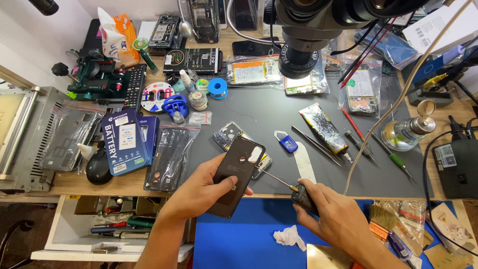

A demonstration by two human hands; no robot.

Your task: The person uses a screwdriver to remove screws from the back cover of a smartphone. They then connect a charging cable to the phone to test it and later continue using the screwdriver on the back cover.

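The right hand (331, 214) is clenched around the dark handle of a fine screwdriver (288, 186), whose thin shaft points at the black phone back cover (237, 174). The left hand (204, 192) grasps that cover, tilted, thumb across it. Just behind the cover lies an opened phone (226, 135); a blue pry tool (287, 142) lies right of it.

The dark, smooth, slightly glossy plastic phone back cover (237, 175) lies over a matt grey rubbery work mat (279, 112); the thin screwdriver (286, 186) has a bare metal shaft; the crumpled white tissue (289, 236) looks like soft paper.
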